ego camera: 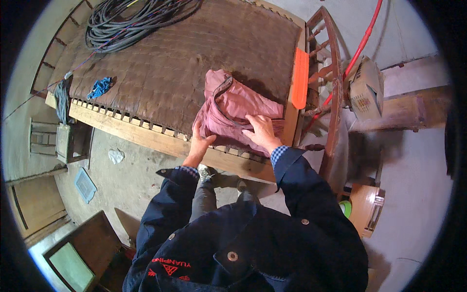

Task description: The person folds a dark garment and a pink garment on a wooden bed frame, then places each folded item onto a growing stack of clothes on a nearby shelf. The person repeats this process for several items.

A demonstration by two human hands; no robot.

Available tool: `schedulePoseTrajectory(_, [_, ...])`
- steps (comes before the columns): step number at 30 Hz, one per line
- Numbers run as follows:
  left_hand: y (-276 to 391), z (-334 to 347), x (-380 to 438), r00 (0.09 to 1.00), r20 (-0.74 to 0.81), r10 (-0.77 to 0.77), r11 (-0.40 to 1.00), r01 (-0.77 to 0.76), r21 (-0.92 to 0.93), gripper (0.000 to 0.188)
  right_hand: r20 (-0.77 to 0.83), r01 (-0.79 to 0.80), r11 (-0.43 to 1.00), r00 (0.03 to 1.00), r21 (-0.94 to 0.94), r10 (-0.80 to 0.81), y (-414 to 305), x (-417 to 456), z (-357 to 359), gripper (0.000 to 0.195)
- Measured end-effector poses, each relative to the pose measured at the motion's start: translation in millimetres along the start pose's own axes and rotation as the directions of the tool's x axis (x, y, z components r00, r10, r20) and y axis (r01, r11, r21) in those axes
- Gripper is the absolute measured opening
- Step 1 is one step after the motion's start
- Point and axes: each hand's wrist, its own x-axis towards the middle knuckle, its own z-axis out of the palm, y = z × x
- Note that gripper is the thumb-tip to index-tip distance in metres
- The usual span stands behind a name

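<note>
A pink cloth garment with dark trim lies bunched and folded on the brown woven bed base, near its front right corner. At the garment's left edge is my left hand, its fingers up along the cloth and its thumb apart from them. On top of the cloth rests my right hand, palm down with fingers spread, beside the dark trim. The underside of the garment is hidden.
A coil of black cable and a crumpled blue cloth lie on the bed base. An orange plastic piece stands along its right rail, beside the wooden headboard. A cardboard box is beyond. A blue plastic tray lies on the floor.
</note>
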Motion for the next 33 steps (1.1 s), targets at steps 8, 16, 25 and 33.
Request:
schedulePoseTrajectory(8, [2.3,25.8,18.1,0.987,0.14,0.075,0.981,-0.099,0.169,0.092,-0.255,-0.147,0.905,0.93,0.399,0.264,5.2,-13.4,-16.9,0.024])
schedulePoseTrajectory(16, [70.1,73.2,-28.6,0.832,0.143,0.536,0.585,-0.488,0.647,0.072,-0.012,-0.292,0.775,0.933,0.56,0.361,18.1,-29.7,-44.7,0.037])
schedulePoseTrajectory(25, [73.7,101.4,-42.5,0.782,0.233,0.578,0.511,-0.57,0.644,0.067,0.039,-0.352,0.794,0.922,0.496,0.385,-17.2,25.0,-59.3,0.041])
schedulePoseTrajectory(33, [56.7,64.2,-30.0,0.956,0.261,0.133,0.99,-0.142,0.016,0.059,0.285,-0.222,-0.187,0.841,0.957,0.461,3.2,-15.3,-64.9,0.019])
